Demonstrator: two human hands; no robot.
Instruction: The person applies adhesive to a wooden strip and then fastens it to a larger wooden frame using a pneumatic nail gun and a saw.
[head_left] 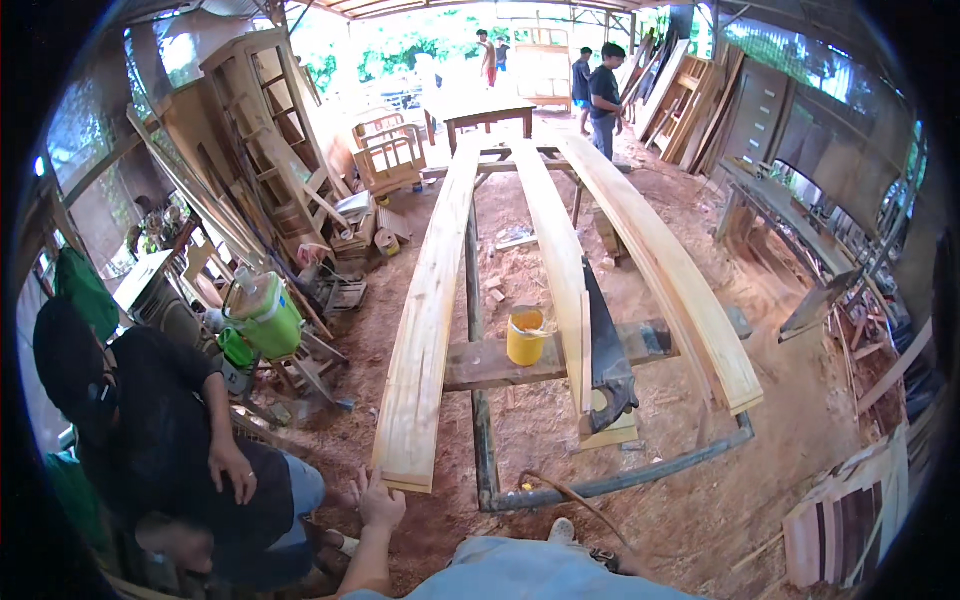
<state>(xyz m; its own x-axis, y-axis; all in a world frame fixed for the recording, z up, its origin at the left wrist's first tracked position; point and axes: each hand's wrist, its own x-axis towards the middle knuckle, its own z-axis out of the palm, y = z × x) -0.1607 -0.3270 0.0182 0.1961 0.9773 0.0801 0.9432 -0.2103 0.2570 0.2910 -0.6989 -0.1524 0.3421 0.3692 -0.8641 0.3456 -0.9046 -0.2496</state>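
Note:
My left hand (380, 503) is at the near end of the left long pale plank (425, 350), its fingertips touching the end and its fingers apart. It grips nothing that I can see. My right hand cannot be made out. A middle plank (548, 215) and a right plank (660, 245), which looks stacked, run away from me over a metal frame (620, 487). A handsaw (606, 345) with a dark blade and handle leans along the middle plank's near end. A yellow bucket (524, 338) stands on the wooden crosspiece (475, 368), left of the saw.
Close on my left is a person in dark clothes (170, 420), one hand lowered. A green-and-clear container (265, 315) stands behind them. A thin curved brown rod or hose (575, 497) crosses the frame's near bar. A workbench (790, 225) lines the right, and other people (605, 100) stand farther back.

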